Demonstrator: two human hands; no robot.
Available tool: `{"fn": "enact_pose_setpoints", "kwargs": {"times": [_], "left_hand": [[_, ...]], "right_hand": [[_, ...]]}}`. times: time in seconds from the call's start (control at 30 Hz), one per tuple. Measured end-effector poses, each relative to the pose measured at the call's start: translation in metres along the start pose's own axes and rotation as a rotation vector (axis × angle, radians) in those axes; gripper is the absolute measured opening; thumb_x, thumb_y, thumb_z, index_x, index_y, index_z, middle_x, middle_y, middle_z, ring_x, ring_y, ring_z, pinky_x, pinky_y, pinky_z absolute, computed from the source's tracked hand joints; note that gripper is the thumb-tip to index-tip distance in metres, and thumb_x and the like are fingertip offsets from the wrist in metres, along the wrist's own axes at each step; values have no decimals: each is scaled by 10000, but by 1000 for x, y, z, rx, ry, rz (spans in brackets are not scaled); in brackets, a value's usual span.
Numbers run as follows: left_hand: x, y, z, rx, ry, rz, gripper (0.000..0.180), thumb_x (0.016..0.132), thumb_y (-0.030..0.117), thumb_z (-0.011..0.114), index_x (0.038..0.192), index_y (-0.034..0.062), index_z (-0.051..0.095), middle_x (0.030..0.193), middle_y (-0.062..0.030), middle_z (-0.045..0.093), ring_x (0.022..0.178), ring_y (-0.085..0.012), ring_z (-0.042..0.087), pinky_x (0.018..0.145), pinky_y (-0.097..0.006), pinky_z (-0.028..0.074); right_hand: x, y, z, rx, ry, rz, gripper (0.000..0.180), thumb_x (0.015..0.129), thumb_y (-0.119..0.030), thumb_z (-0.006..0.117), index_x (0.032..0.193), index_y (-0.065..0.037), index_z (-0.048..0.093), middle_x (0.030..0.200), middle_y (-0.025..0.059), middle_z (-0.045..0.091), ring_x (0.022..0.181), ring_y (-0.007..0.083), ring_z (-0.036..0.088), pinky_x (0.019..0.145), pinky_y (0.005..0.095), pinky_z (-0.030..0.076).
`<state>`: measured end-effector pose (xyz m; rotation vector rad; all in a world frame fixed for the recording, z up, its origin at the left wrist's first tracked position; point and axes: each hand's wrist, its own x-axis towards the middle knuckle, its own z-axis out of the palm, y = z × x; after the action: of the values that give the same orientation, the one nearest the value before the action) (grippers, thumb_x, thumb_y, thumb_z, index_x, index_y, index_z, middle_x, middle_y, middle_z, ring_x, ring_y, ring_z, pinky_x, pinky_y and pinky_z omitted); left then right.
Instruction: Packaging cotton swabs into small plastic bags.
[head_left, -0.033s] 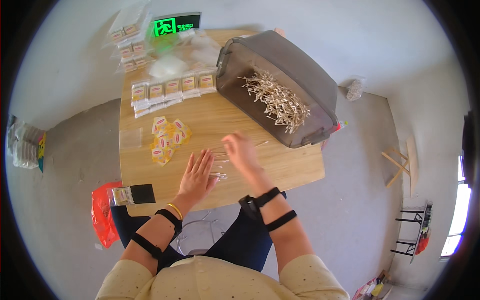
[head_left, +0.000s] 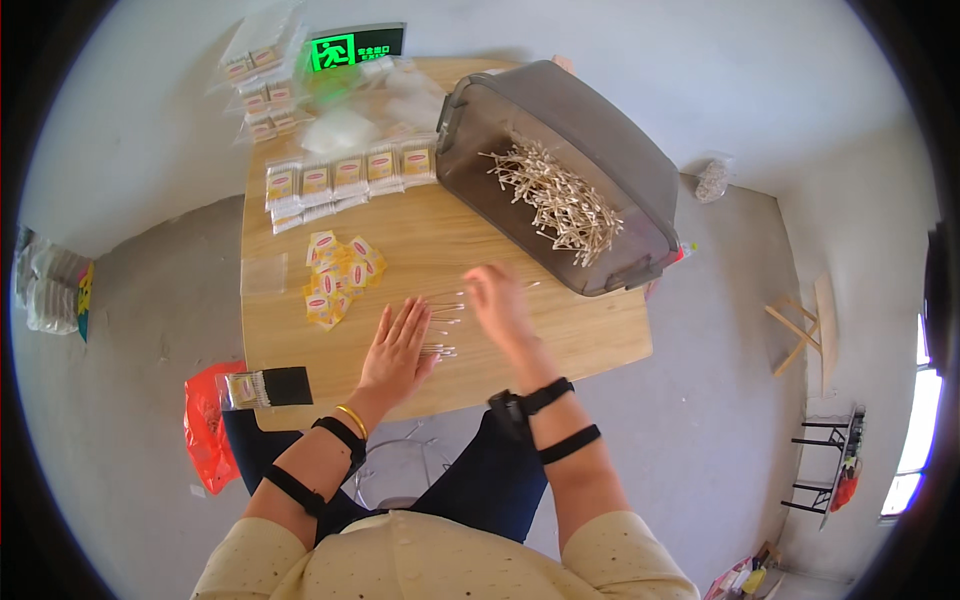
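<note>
Loosely scattered cotton swabs lie between flat left hand (fingers spread) and open right hand.

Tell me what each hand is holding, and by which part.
Nothing is clearly held. The left hand lies flat and open on the table beside the cotton swabs. The right hand is blurred over them; any grip cannot be told.

Wood table w/ grey bin, yellow packets, cotton swabs, packed bags, both hands.
</note>
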<state>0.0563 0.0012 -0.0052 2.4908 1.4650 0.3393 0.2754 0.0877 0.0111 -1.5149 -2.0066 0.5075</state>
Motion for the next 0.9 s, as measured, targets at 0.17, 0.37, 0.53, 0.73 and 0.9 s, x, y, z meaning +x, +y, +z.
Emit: {"fn": "enact_pose_setpoints", "kwargs": {"times": [0.17, 0.37, 0.53, 0.73, 0.9], "left_hand": [[-1, -1, -1, -22, 8, 11, 736, 993, 407, 541, 1549, -25, 326, 1626, -147, 317, 1539, -289, 247, 1274, -495, 149], [-1, -2, -1, -42, 17, 7, 745, 983, 411, 566, 1538, -29, 336, 1599, -150, 340, 1523, -299, 268, 1273, -492, 163], [-1, -1, 3, -93, 77, -12, 773, 971, 417, 584, 1535, -45, 327, 1608, -181, 312, 1527, -327, 248, 1272, -487, 168], [-7, -4, -3, -143, 93, -52, 795, 963, 401, 599, 1542, -55, 302, 1640, -202, 253, 1543, -348, 207, 1272, -485, 163], [-2, 0, 3, -18, 3, -31, 777, 989, 430, 543, 1574, -8, 279, 1662, -153, 238, 1559, -312, 182, 1274, -494, 136]], "right_hand": [[-27, 57, -36, -241, 81, 18, 167, 788, -90, 779, 923, -118, 685, 996, 98, 617, 1030, 344, 560, 904, 451, 467], [-6, 55, -16, -152, 69, 75, 136, 789, -102, 790, 852, -114, 671, 980, 81, 618, 1002, 329, 562, 882, 450, 467], [13, 3, 35, 44, -4, 11, 85, 817, -125, 771, 852, -112, 695, 951, 77, 638, 987, 328, 572, 859, 448, 463], [-26, -24, 52, 107, -77, -48, 55, 870, -114, 714, 919, -91, 711, 951, 89, 635, 1020, 327, 578, 872, 450, 465], [-50, -21, 19, 226, 182, 82, 140, 921, -59, 649, 1046, -78, 710, 1048, 115, 631, 1041, 334, 569, 899, 432, 475]]}}
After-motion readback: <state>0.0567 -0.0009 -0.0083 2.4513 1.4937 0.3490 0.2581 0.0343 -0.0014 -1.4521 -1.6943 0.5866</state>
